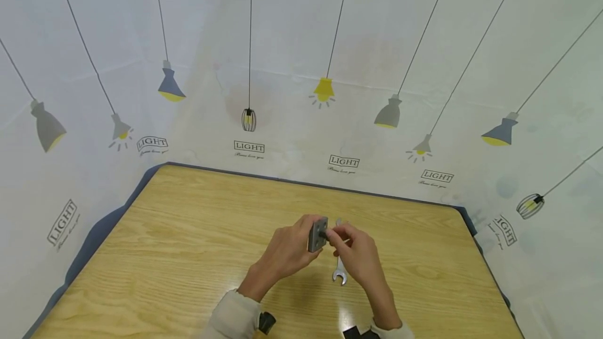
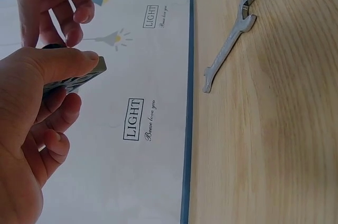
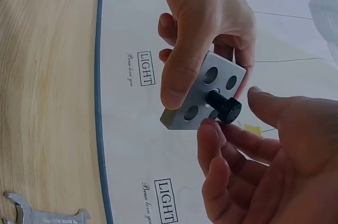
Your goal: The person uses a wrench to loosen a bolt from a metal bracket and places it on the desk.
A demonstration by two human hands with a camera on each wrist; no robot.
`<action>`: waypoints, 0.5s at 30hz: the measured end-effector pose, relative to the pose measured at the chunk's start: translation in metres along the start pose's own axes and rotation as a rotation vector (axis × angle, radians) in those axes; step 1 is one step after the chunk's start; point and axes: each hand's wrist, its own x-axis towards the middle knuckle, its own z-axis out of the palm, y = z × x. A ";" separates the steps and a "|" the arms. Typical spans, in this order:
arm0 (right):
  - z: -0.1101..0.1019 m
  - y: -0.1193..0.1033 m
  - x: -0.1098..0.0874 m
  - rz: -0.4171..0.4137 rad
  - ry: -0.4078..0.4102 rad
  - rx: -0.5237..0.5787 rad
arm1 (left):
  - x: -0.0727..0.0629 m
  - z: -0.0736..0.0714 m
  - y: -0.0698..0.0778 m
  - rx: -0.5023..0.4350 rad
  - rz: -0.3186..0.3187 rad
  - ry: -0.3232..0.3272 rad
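Observation:
My left hand [image 1: 294, 245] grips a grey metal plate [image 3: 185, 113] by its edges, thumb across one side. The square plate has several round holes, and a black hex-head bolt [image 3: 228, 109] stands in its middle hole with part of the threaded shank exposed. At the bolt is my right hand [image 3: 285, 150]: its fingertips lie just under the bolt head, while the thumb is apart from it in the right wrist view. From the left wrist view the plate [image 2: 79, 80] shows edge-on, mostly covered by the left hand. Both hands are above the table.
An open-ended wrench [image 2: 229, 44] lies on the wooden table [image 1: 188, 229], below and beside the right hand. White sheeting [image 1: 282, 145] printed with hanging lamps rises behind the table and along its sides. Dark blue edging borders the tabletop.

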 end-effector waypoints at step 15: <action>0.001 -0.002 -0.001 -0.018 -0.018 0.017 | -0.001 0.000 0.001 0.017 0.007 -0.002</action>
